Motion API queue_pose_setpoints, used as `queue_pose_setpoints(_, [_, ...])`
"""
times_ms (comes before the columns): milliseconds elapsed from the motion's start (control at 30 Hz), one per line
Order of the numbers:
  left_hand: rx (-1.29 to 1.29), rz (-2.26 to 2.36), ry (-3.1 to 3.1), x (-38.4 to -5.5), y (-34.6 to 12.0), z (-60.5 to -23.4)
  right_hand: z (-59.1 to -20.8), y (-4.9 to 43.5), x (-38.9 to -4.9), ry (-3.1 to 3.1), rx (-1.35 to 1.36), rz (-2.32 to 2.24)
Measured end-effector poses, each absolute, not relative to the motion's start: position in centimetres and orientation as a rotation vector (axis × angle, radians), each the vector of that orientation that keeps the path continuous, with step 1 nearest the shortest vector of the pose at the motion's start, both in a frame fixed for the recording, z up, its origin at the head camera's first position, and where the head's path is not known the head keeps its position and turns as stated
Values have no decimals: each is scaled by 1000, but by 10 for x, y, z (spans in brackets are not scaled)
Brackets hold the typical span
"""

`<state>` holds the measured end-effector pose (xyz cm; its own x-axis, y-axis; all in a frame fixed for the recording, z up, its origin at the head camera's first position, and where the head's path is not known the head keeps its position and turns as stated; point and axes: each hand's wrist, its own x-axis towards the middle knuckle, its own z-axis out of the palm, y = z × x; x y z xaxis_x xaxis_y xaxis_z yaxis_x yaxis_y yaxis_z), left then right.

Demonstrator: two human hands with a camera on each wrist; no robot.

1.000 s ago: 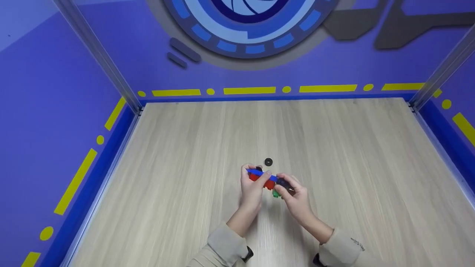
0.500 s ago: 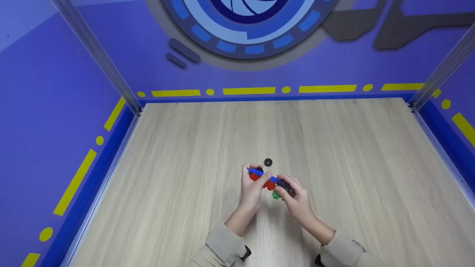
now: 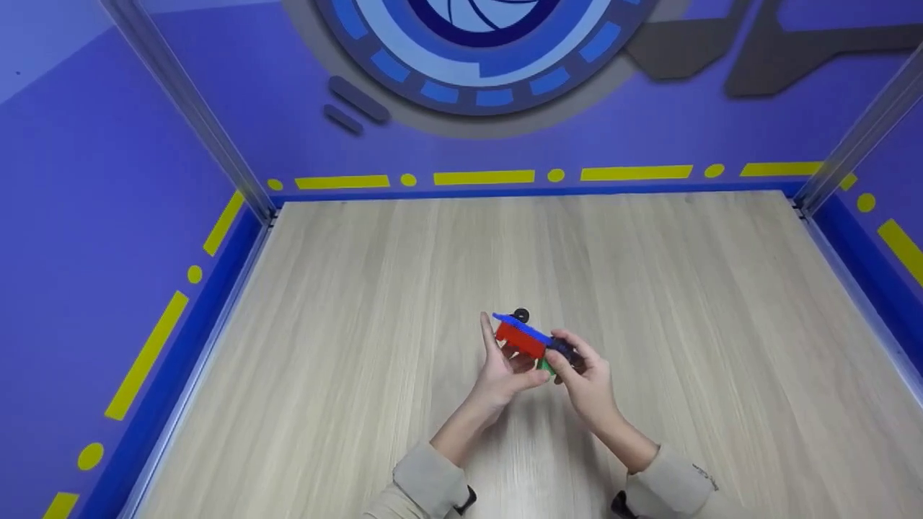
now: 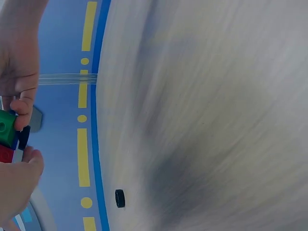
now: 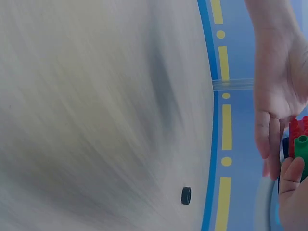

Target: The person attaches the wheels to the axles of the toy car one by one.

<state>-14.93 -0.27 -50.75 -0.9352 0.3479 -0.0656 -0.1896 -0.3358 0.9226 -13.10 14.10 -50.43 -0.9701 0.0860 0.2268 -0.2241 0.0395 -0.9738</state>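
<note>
My right hand (image 3: 590,378) grips a toy brick car at its black-wheeled end, thumb on the near side and fingers behind. The car has a long blue plate (image 3: 530,331), a red brick (image 3: 520,342) and a green brick (image 3: 546,366). It is held tilted, its blue side facing away. My left hand (image 3: 497,378) is spread beside it, index finger straight up and thumb stretched toward the green brick. In the right wrist view the left fingers (image 5: 273,139) look straight, alongside the red brick. Part of the black wheels is hidden by my right fingers.
A loose black wheel (image 4: 120,198) stands on the wooden tabletop (image 3: 375,288), just beyond the car in the head view. Blue panels with yellow markings (image 3: 484,176) wall in the table at the back and both sides.
The left hand has let go of the car's blue and red end and spread its fingers lower. The car has shifted slightly up and right, tilting more, still in the right hand.
</note>
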Motion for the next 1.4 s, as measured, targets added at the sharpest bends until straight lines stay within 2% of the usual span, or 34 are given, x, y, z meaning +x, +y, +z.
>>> queue_pose_setpoints(233, [249, 2275, 1706, -151, -2, -511, -507, 146, -131, -2081, 227, 2168])
queue_pose_setpoints(500, [222, 2250, 1829, -151, -7, -513, -500, 152, -127, -2262, 438, 2075])
queue_pose_setpoints(867, [282, 2302, 1781, -150, -7, -511, -486, 144, -122, -2350, 397, 1822])
queue_pose_setpoints(1167, [210, 2324, 1762, -149, -5, -510, -512, 146, -129, -2399, 377, 1648])
queue_pose_setpoints(1400, [171, 2341, 1772, -148, -2, -511, -515, 145, -130, -2347, 386, 1509])
